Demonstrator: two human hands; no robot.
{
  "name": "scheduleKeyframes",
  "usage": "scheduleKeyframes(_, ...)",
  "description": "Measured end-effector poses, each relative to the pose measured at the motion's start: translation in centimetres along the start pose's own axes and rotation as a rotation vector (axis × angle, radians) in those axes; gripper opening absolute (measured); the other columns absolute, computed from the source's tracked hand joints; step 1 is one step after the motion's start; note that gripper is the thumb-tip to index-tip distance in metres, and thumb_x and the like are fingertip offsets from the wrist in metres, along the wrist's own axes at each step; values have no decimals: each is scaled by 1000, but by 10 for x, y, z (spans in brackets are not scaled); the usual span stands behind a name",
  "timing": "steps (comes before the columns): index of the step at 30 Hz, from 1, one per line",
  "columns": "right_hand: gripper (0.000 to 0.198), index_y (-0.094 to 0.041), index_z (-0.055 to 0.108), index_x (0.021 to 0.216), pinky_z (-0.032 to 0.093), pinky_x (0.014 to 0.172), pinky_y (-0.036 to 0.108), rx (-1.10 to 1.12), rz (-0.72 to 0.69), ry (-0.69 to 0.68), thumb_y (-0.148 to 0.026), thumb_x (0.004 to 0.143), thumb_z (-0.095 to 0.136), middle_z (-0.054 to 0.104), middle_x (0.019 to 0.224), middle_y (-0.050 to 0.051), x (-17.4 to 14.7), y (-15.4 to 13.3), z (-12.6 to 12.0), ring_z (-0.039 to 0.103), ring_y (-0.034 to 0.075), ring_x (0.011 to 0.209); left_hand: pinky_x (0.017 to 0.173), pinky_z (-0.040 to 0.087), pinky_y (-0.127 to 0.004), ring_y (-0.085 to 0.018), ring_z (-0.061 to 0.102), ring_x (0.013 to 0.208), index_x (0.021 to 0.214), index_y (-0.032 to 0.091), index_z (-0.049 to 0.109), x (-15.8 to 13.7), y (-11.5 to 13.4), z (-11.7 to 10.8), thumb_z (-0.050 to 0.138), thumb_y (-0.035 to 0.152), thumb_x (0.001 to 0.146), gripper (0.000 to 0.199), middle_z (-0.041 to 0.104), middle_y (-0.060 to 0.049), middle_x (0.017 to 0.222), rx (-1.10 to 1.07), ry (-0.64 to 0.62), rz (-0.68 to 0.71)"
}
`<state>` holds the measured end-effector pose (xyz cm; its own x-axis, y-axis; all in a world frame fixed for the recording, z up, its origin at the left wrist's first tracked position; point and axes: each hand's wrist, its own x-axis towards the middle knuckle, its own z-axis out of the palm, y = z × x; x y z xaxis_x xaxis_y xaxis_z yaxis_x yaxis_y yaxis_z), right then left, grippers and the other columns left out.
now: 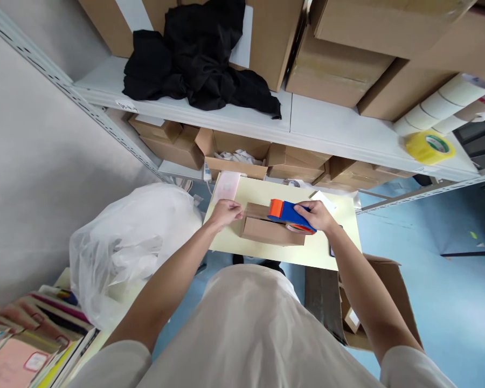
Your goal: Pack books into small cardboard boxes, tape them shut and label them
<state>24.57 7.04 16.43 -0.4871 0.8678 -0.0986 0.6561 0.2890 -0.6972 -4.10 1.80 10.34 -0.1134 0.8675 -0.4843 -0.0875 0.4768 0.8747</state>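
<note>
A small brown cardboard box (pixel 272 231) lies on the pale yellow table in front of me. Above its right part, my right hand (pixel 317 215) grips a blue and orange tape dispenser (pixel 293 212), with a roll of tape showing on its underside. The orange end of the dispenser points left. At the box's left end is my left hand (pixel 227 212), its fingers closed together in a pinch. Whatever sits between those fingertips, if anything, is too small to make out. I cannot tell whether tape runs between the two hands.
The table (pixel 226 240) stands against a metal shelf (pixel 319 124) stacked with cartons. Black cloth (pixel 194 59) and a yellow tape roll (pixel 430 146) rest on that shelf. A white plastic bag (pixel 129 231) bulges at left; an open carton (pixel 388 291) is at lower right.
</note>
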Motion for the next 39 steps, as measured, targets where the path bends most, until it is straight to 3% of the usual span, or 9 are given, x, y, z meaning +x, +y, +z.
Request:
scheduleKeyframes(5, 41, -18, 73, 83, 50, 63, 29, -62, 23, -3, -52, 84, 49, 74, 81, 5, 0, 8, -13, 65, 20, 68, 64, 52, -27, -10, 60, 52, 64, 14, 63, 4, -4, -21, 78, 28, 60, 21, 64, -1, 56, 8, -4, -23)
scheduleKeyframes(15, 44, -19, 69, 73, 45, 56, 26, -164, -24, 13, -52, 87, 42, 71, 70, 3, 4, 4, 4, 60, 17, 60, 66, 51, -28, -10, 60, 55, 65, 14, 63, 18, -4, -29, 81, 38, 54, 32, 64, -1, 58, -19, -42, -21)
scheduleKeyframes(20, 43, -19, 69, 74, 44, 58, 27, -178, -8, 27, -50, 88, 42, 70, 70, 4, 1, 0, 5, 59, 16, 59, 66, 50, -28, -10, 59, 55, 64, 14, 63, 28, 2, -35, 81, 35, 55, 29, 65, -2, 59, 24, -87, -59)
scheduleKeyframes(24, 41, -21, 70, 77, 43, 59, 27, -195, 3, 20, -49, 88, 43, 71, 73, 4, 2, -3, 9, 60, 17, 61, 66, 49, -28, -11, 59, 57, 63, 14, 64, 34, -13, -32, 78, 33, 58, 24, 64, -2, 59, 80, -98, -59)
scheduleKeyframes(30, 40, -22, 71, 79, 43, 58, 27, -232, 23, -2, -49, 88, 42, 71, 71, 3, 5, -2, 13, 61, 17, 60, 62, 46, -24, -12, 59, 62, 70, 17, 64, 40, -48, -8, 65, 31, 68, 14, 65, -2, 66, 124, -35, 7)
scheduleKeyframes(34, 39, -22, 72, 83, 44, 61, 28, -225, 40, -5, -49, 88, 43, 73, 77, 4, 5, 0, 14, 64, 19, 65, 69, 45, -24, -14, 60, 69, 72, 20, 65, 38, -57, 6, 61, 22, 69, 5, 66, -1, 73, 217, 59, 116)
scheduleKeyframes(39, 38, -23, 72, 85, 45, 63, 29, -230, 37, -8, -49, 87, 45, 74, 80, 4, 6, 0, 16, 65, 19, 66, 83, 41, -31, -22, 63, 84, 93, 25, 65, 34, -52, 6, 66, 24, 67, 26, 67, -2, 72, 491, 238, 194)
